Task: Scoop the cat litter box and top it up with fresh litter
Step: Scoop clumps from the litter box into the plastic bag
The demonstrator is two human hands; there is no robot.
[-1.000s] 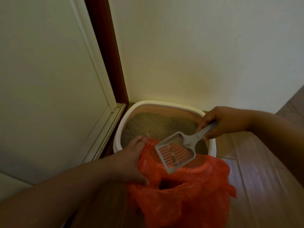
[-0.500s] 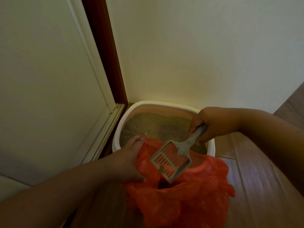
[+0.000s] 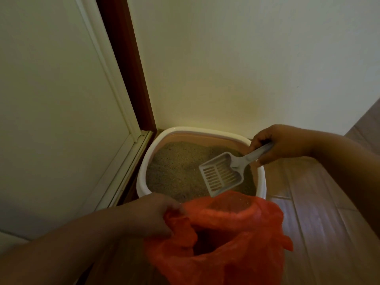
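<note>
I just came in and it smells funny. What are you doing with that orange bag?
A person is cleaning the cat's litter box, which sits on the floor in the corner. The right hand holds a grey slotted scoop by its handle, over the litter. The scoop looks about empty. The left hand grips the rim of the orange bag, holding it open beside the box for the scoopings.

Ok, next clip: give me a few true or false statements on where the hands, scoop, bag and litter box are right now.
1. The right hand holds the scoop by its handle. True.
2. The scoop head sits deep inside the orange bag. False: it is over the litter, by the bag's far edge.
3. The left hand grips the bag's edge. True.
4. The litter box stands mid-floor. False: it is in the corner by the wall.
</note>
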